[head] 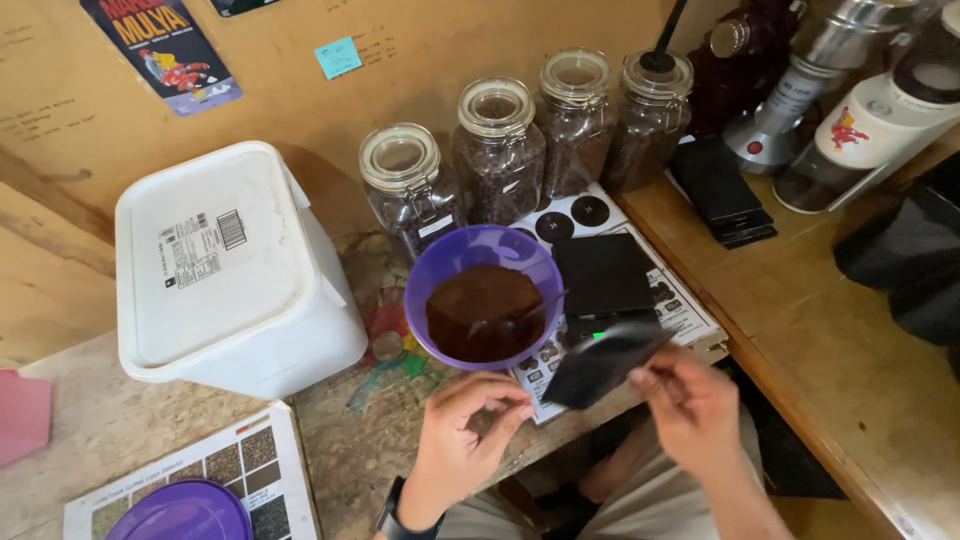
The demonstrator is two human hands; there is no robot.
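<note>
Lower centre of frame: left hand [468, 432] and right hand [690, 400] both pinch a flat, blurred black pouch [600, 362], just below a round purple plastic bowl [486, 252] of dark brown grounds [484, 312].

bowl [440, 262] purple | grounds [484, 310] dark brown | pouch [600, 362] black (blurred) | tub [215, 262] white

Both forearms are bare, with no sleeves showing down to the wrists. A dark watch [392, 518] with a black band wraps the wrist below the left hand [462, 430], at the near edge of the view. The right hand [688, 400] wears no ring or band and looks slightly blurred. Light beige trousers [640, 500] cover the lap between the arms.
</note>
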